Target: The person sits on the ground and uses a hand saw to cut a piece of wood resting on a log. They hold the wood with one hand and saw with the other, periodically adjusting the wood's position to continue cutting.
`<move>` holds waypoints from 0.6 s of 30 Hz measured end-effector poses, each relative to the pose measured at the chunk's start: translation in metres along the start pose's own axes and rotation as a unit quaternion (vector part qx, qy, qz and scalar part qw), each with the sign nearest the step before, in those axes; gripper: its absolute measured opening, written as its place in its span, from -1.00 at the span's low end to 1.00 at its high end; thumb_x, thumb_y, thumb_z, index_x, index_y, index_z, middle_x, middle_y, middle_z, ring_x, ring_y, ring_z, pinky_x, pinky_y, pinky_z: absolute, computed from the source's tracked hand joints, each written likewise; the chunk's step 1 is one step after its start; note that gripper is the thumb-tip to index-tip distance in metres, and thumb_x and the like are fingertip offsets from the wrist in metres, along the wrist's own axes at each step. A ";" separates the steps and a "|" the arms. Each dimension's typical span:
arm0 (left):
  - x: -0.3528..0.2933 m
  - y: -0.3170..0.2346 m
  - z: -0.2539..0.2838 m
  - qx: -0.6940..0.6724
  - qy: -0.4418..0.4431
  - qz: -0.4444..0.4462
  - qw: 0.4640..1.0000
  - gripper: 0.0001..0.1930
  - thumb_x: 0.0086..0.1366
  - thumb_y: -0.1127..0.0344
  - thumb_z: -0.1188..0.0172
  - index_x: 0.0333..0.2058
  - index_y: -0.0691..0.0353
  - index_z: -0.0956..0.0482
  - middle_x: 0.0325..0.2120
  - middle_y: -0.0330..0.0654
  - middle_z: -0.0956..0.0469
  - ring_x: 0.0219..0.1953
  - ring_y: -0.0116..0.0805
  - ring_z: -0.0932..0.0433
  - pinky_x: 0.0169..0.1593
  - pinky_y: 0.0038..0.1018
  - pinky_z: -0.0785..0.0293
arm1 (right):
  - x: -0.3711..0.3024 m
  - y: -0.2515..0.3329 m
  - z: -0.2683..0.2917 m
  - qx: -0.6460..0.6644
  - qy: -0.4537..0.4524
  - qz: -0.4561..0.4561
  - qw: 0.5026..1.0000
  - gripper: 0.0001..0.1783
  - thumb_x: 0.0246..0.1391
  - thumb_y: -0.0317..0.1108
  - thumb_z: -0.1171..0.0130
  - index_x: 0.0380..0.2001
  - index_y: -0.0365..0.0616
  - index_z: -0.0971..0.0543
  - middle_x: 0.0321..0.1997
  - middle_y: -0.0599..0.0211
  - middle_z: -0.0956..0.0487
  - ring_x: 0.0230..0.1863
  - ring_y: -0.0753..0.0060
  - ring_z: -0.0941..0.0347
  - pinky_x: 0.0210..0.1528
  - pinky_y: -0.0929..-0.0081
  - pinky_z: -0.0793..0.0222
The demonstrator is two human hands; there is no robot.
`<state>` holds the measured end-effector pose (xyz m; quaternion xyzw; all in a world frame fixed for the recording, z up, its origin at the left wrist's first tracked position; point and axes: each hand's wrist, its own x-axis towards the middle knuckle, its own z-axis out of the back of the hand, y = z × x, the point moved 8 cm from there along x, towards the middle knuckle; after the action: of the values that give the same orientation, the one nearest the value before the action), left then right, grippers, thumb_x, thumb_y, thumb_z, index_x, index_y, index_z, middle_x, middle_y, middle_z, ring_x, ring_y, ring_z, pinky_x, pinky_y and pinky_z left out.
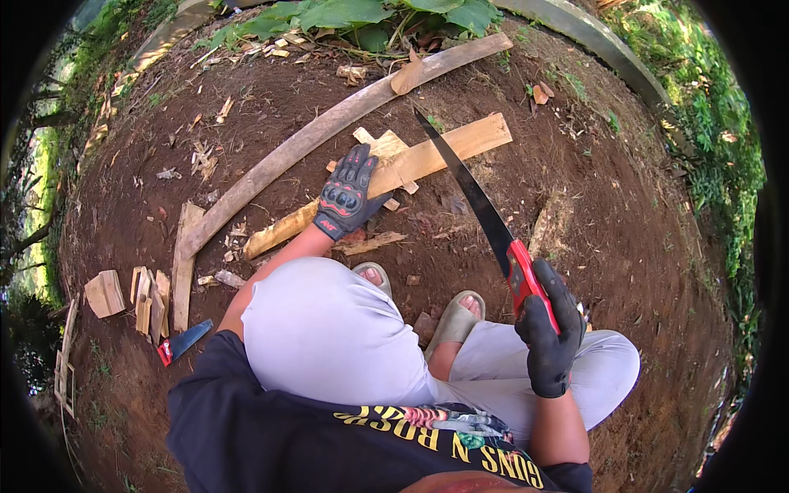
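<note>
Our black-gloved right hand is clamped round a red-handled, black-bladed handsaw; the left hand, nearer the pale, flat wooden plank, lies palm-down on it, fingers outstretched. Plank sits ahead and left of the right hand, long axis rising rightward; handsaw crosses it in view, contact unclear. We count two hands, one plank under hand, two saws: second, blue-bladed saw on brown soil.

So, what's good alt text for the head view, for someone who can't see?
Seen from above, gloved right fingers grip a red-handled saw, its dark blade crossing a pale plank in view; gloved left fingers rest at the plank. Wood scraps and a second saw lie on brown soil.
</note>
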<state>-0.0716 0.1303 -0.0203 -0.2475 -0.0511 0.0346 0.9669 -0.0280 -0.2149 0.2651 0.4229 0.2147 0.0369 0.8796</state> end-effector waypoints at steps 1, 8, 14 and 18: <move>-0.009 0.000 0.005 0.009 0.002 0.021 1.000 -0.08 0.28 -0.08 -0.54 0.46 0.29 -0.38 0.53 0.25 -0.28 0.57 0.23 -0.27 0.61 0.11 -0.17 | 0.001 0.001 0.000 -0.004 0.000 -0.001 1.000 -0.42 0.42 -0.25 -0.25 0.42 -0.22 -0.59 0.08 0.22 -0.74 -0.38 0.61 -0.53 -0.29 0.52 -0.51; -0.027 0.008 0.010 -0.024 0.011 0.162 0.986 -0.08 0.29 -0.16 -0.52 0.42 0.37 -0.42 0.50 0.32 -0.32 0.48 0.26 -0.42 0.50 0.05 -0.38 | 0.005 0.005 0.000 0.014 0.002 0.006 1.000 -0.40 0.42 -0.20 -0.25 0.43 -0.24 -0.58 0.12 0.20 -0.73 -0.37 0.62 -0.53 -0.30 0.55 -0.50; -0.023 0.000 0.020 0.038 -0.003 0.153 0.988 0.11 0.14 -0.24 -0.61 0.46 0.39 -0.35 0.47 0.31 -0.38 0.43 0.26 -0.46 0.48 0.05 -0.40 | 0.007 0.007 -0.003 0.020 0.001 -0.005 1.000 -0.39 0.43 -0.18 -0.23 0.43 -0.27 -0.58 0.15 0.18 -0.72 -0.37 0.62 -0.52 -0.29 0.57 -0.49; -0.032 0.009 0.015 0.035 0.073 0.184 0.980 0.26 0.01 -0.27 -0.68 0.50 0.38 -0.27 0.36 0.27 -0.48 0.37 0.25 -0.51 0.45 0.06 -0.42 | 0.008 0.003 -0.002 0.017 -0.008 0.015 1.000 -0.39 0.43 -0.17 -0.23 0.41 -0.28 -0.58 0.11 0.20 -0.73 -0.34 0.59 -0.53 -0.26 0.55 -0.49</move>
<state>-0.1051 0.1423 -0.0144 -0.2204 0.0669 0.1954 0.9533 -0.0212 -0.2097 0.2642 0.4416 0.2013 0.0432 0.8733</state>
